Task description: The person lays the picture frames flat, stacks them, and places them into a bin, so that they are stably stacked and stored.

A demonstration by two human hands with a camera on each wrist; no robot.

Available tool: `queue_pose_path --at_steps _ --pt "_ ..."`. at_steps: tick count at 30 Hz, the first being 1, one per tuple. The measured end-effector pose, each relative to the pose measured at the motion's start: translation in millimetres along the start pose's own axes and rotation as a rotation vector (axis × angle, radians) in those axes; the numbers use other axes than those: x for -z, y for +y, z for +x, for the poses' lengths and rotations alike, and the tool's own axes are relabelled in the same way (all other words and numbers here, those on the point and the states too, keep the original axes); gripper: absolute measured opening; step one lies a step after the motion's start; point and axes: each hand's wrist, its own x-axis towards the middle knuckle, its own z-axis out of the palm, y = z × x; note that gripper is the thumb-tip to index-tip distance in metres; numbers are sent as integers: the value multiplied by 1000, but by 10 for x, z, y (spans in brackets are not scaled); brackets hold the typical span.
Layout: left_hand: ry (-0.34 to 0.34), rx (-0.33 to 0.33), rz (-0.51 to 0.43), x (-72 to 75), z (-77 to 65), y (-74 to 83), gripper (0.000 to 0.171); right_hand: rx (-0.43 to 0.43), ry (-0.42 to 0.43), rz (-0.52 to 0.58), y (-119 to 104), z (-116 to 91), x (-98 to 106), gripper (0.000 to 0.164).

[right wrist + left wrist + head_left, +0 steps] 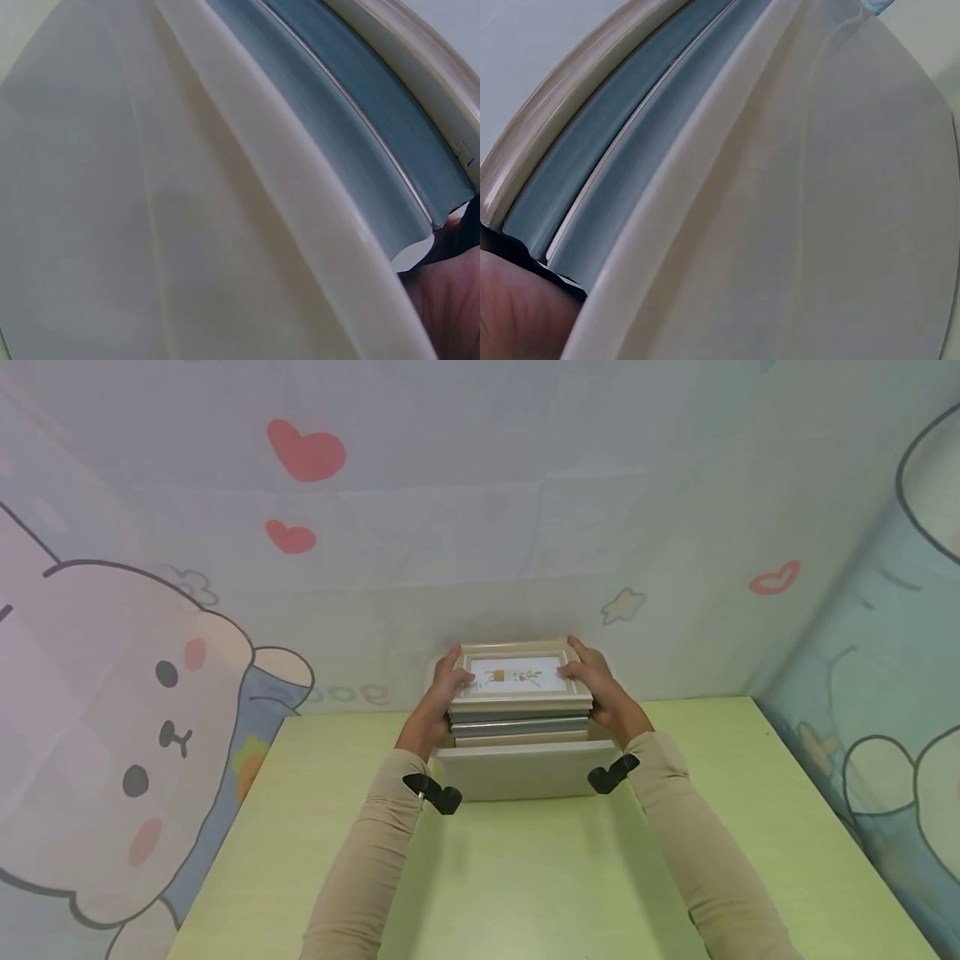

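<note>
A stack of picture frames stands in a whitish plastic bin (pixel 525 774), its upper part above the rim. On top lies a cream frame (pixel 525 702) around a white picture with a small plant drawing. Below it are blue-grey frames (pixel 604 127), seen edge-on in both wrist views. My left hand (pixel 441 695) grips the stack's left side, thumb over the top frame's border. On the opposite side my right hand (pixel 604 690) holds it the same way. The bin's front wall hides the bottom of the stack.
The bin stands on a light green table (pixel 525 877), near its back edge. Behind it hangs a pale cloth backdrop (pixel 465 543) with hearts and cartoon animals, which also runs down the right side. Dark wrist-camera mounts (pixel 432 794) sit on both sleeves, close to the bin's front.
</note>
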Motion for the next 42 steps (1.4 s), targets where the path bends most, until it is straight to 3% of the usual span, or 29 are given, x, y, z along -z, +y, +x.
queue_pose_path --at_steps 11,20,28,42 --pt "-8 61 -11 39 -36 -68 80 -34 -15 -11 95 23 -21 82" --pt "13 61 -15 56 -1 -67 81 -40 -20 -32 56 -2 -44 86" --pt "15 53 -2 58 19 -84 81 -91 -12 -23 78 80 -12 80" --pt "22 113 -25 -9 46 -140 82 -156 -13 -43 99 84 61 81"
